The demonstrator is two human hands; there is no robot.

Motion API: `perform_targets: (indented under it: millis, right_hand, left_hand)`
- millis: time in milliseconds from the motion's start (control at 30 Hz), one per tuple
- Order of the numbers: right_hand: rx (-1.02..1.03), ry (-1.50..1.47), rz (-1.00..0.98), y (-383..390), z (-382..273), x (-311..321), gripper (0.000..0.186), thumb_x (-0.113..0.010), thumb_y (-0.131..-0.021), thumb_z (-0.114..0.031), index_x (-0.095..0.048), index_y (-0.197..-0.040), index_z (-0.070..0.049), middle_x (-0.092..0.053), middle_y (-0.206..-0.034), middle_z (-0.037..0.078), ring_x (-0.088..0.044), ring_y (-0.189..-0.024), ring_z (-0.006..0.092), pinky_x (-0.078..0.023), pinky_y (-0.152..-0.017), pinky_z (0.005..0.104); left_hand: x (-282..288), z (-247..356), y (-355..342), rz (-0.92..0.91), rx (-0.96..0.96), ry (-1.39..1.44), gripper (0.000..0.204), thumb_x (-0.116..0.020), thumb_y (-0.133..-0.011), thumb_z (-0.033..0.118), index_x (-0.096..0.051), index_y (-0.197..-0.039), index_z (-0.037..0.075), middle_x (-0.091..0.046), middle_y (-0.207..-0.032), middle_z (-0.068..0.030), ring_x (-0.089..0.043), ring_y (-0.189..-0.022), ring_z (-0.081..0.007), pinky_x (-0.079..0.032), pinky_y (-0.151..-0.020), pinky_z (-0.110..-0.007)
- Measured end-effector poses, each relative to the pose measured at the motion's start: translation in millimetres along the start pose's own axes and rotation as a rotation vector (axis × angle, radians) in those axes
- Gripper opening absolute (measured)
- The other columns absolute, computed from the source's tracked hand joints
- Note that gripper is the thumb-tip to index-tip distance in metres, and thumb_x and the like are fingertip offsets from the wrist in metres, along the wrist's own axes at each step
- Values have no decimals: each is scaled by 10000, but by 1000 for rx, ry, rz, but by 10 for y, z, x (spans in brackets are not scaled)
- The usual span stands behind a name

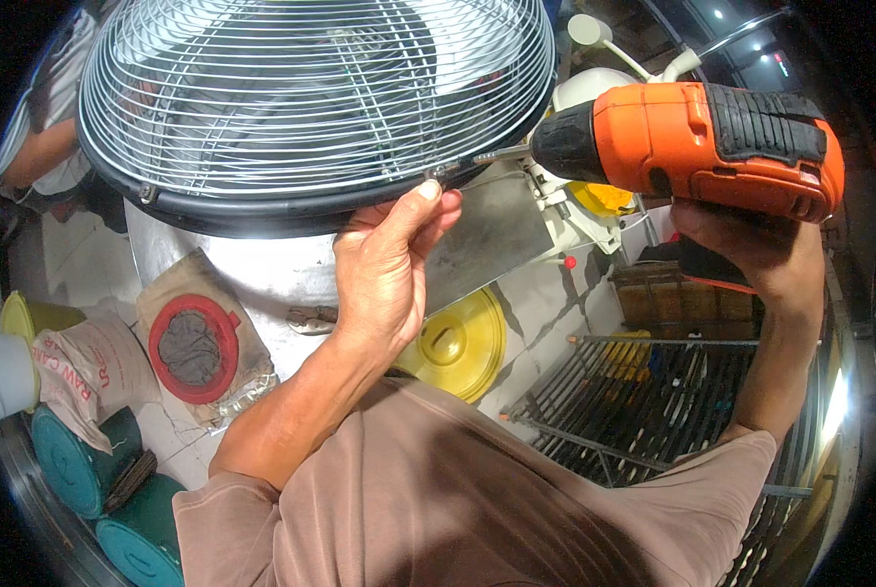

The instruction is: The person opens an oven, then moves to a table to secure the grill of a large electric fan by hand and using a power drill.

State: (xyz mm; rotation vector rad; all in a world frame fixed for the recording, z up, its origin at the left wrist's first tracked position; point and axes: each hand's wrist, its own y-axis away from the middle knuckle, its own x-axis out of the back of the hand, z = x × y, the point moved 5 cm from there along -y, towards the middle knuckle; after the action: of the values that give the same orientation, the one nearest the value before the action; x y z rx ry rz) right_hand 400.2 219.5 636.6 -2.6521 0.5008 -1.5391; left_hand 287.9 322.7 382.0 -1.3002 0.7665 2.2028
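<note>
A large fan guard [291, 117] of silver wire fills the top of the view, with a black rim [262, 210] around its near edge. My left hand [384, 264] reaches up to that rim, thumb and forefinger pinched together beside a small metal clip [445, 170]. Exactly what lies between the fingertips is partly hidden. On the right, my right hand [751, 249] grips an orange and black cordless drill [692, 147], wrapped around its handle. The drill lies nearly level, and its bit [502, 155] points left at the clip, with the tip close to it.
Under the fan is a metal tabletop [487, 245], with a red ring and grey cloth [195, 347] at its left. A yellow lid [458, 342], a slatted rack [614, 401], teal bins [86, 460] and a sack [95, 372] stand around. Another person's arm [46, 152] shows at left.
</note>
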Motion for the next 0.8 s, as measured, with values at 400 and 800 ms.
perform_targets:
  millis: [400,800]
  right_hand:
    - [27,43,-26,-37,-4,-42,372,-807,-694,-4,-654,-1033,-26,-689,-888,63,-670,-785,175,-554,-731,326]
    - [0,195,-106,-480,22,32,439,-824,-658,-18,-649,-1060,-39,-690,-923,65,-672,-801,176,-563,-750,330]
  left_hand:
    - [5,-10,-4,8,-6,7,217,-693,-856,95,-613,-996,-51,-677,-922,-138,-673,-892,-212,-561,-822,-296]
    - [-14,-4,-6,-1,-38,17,130,-668,-879,70,-666,-967,-26,-690,-896,-107,-682,-820,-166,-573,-785,-264]
